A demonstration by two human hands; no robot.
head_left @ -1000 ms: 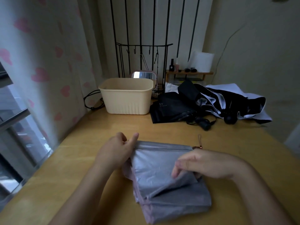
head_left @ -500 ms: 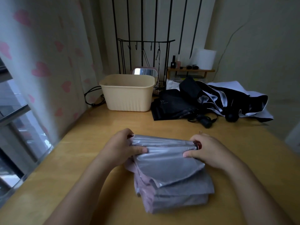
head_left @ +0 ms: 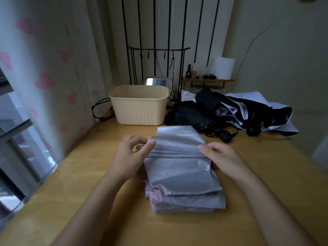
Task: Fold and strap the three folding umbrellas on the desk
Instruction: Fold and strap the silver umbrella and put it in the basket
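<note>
Wooden surface (head_left: 71,183) nearest me carries the silver-grey folding umbrella (head_left: 181,176), flattened into slack pleats. My left grip (head_left: 131,155) and right grip (head_left: 223,157) each pinch a side edge of its raised panel. It looks light, limp and slippery, so I'd hold it at the seams. Beyond lie the black folding umbrella (head_left: 188,116) and the loose black-and-white umbrella (head_left: 248,107).

Only one marking can be read: the pale letters "UV" printed on the black folded fabric umbrella (head_left: 188,115) lying on the tabletop right of centre in the upper half of the frame. A smaller line beneath it is too blurred to read.
</note>
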